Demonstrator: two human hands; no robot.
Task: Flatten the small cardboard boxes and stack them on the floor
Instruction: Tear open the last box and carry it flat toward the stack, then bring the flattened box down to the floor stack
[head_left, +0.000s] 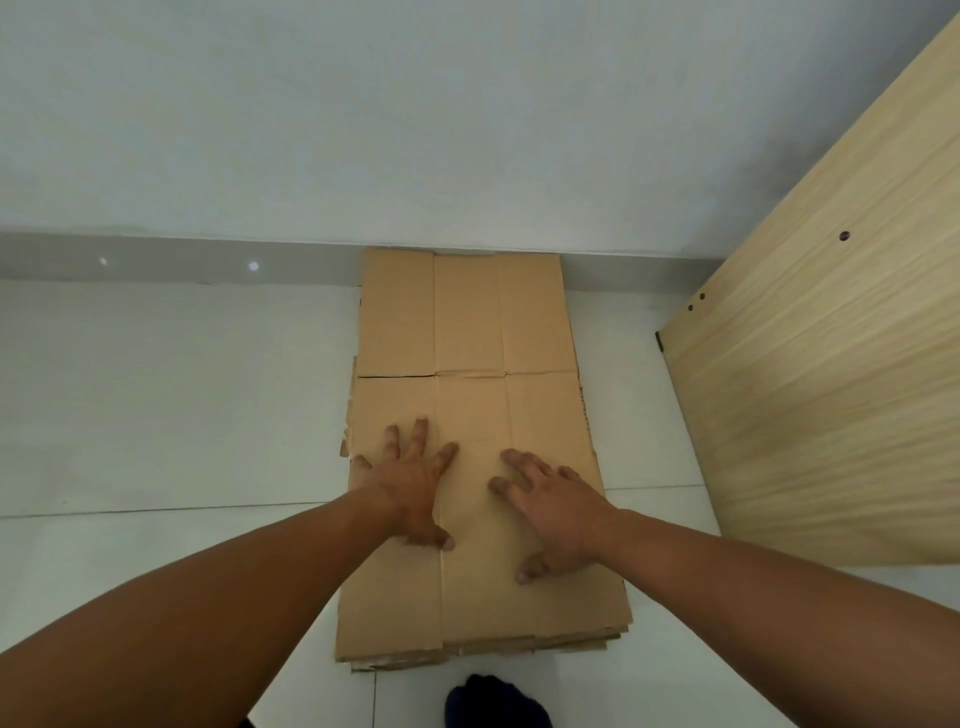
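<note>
Flattened cardboard box (467, 415) lies atop stack on floor (156, 415), far end at 12 o'clock touching baseboard (156, 260). Left hand (413, 483) and right hand (556, 512), both spread flat, palms down, side by side, likely pressing creases level. Wooden panel (831, 364) at 3 o'clock, apart.

Two bare forearms, no sleeves, no watch or rings; left hand (413, 486), right hand (558, 512); dark blue garment (496, 704) at bottom edge
</note>
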